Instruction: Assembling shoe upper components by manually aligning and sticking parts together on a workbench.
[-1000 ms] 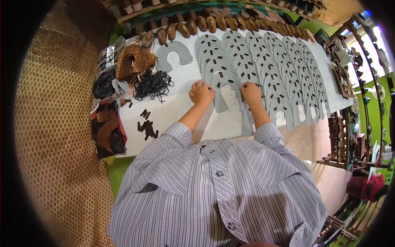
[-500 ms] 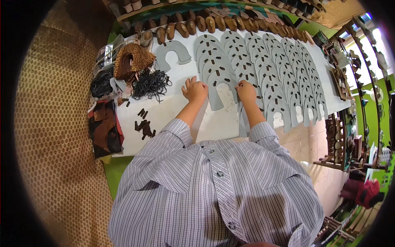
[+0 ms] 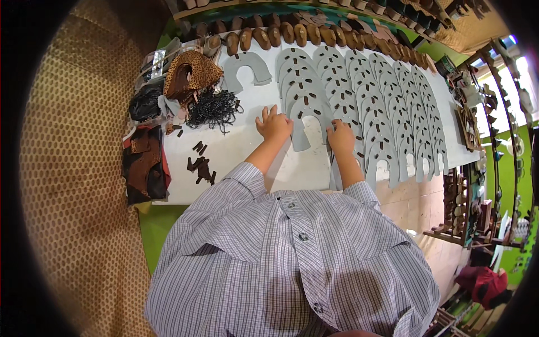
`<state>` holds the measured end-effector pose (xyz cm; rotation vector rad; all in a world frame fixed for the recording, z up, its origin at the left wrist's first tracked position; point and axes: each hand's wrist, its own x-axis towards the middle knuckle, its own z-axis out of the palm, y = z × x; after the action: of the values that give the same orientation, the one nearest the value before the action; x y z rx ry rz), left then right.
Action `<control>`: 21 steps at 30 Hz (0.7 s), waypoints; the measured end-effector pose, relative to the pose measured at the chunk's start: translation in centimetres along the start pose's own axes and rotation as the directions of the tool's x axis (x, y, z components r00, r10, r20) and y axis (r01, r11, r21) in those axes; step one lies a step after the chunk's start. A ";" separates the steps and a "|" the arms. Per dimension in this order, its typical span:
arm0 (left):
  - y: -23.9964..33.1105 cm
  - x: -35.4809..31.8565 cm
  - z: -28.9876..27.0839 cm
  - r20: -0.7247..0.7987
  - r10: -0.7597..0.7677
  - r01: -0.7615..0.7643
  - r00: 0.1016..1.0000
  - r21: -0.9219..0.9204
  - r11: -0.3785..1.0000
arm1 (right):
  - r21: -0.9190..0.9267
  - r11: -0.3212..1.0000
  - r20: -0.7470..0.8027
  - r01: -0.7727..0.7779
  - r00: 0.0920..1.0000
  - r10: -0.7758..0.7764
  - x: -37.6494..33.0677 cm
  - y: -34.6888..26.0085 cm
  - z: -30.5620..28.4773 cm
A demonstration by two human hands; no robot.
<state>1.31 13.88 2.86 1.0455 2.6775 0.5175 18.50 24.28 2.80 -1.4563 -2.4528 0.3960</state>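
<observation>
A grey horseshoe-shaped shoe piece (image 3: 308, 108) with dark short strips on it lies nearest me at the front of an overlapping column. At its left edge is my left hand (image 3: 274, 124), fingers spread, thumb side against the piece. My right hand (image 3: 341, 138) rests by its right leg, fingers bent and slightly apart, partly over the neighbouring column. Neither hand lifts anything. More overlapping grey pieces (image 3: 377, 115) run in several columns to the right. One separate grey piece (image 3: 247, 63) lies at the far left.
Loose dark strips (image 3: 201, 168) lie on the white table (image 3: 238, 182) at left. Beyond them are a tangle of black cord (image 3: 213, 110), leopard-print material (image 3: 193, 73) and a brown-black pile (image 3: 147, 168). Brown shoe forms (image 3: 300, 35) line the back; racks (image 3: 466, 202) stand at right.
The view has shifted, so the table appears a little further right. My right hand has drawn slightly toward me and its fingers have loosened. My left hand stays at the piece's left edge.
</observation>
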 end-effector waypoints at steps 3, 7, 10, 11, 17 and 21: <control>-0.2 -0.2 -0.2 0.004 0.010 -0.010 1.000 -0.025 1.000 | -0.016 1.000 -0.008 0.019 1.000 -0.019 -0.4 -0.4 -0.4; -1.0 -1.9 -0.9 0.005 0.058 -0.058 0.998 -0.028 0.998 | -0.046 0.996 -0.140 0.082 0.986 -0.087 -1.5 -1.3 -0.4; -2.9 -4.5 -1.2 -0.002 0.133 -0.133 0.991 -0.014 0.991 | 0.012 0.982 -0.078 0.187 0.979 -0.186 -2.7 -3.4 -0.4; -3.6 -5.5 -1.2 -0.002 0.180 -0.180 0.984 -0.026 0.983 | 0.016 0.980 -0.069 0.196 0.978 -0.195 -3.3 -4.2 -0.4; -8.4 -10.7 -2.1 -0.032 0.186 -0.187 0.982 -0.041 0.982 | 0.260 0.782 0.020 0.567 0.806 -0.591 -7.1 -9.1 1.3; -11.3 -12.9 -3.0 -0.026 0.260 -0.260 0.965 0.001 0.966 | 0.305 0.604 0.106 0.736 0.604 -0.790 -8.8 -11.3 2.0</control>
<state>2.82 -3.43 2.03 1.4090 2.5733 0.5845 12.67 11.10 4.32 -0.1502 -2.7947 0.6399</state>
